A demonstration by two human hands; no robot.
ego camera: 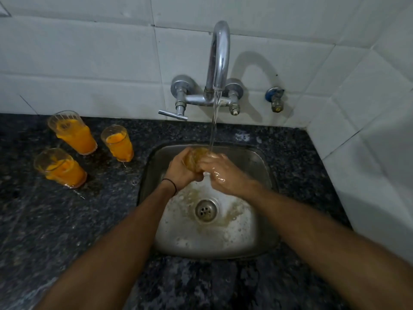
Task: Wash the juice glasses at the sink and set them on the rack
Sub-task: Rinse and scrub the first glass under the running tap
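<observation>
At the sink [263, 166], we hold one juice glass [196, 157] under the running tap [220, 52], our left hand [182, 170] wrapped around its side and our right hand [220, 170] curled against it from three o'clock. Three more juice-filled glasses [76, 135] wait on the dark counter [67, 220] at nine to ten o'clock, well apart from the basin. Wet glass is rigid, breakable and likely slick, so we judge a full wrap around the wall safer than a pinch at the rim. Fingers hide most of the glass; whether the right fingers reach inside it we cannot tell. No rack is in view.
</observation>
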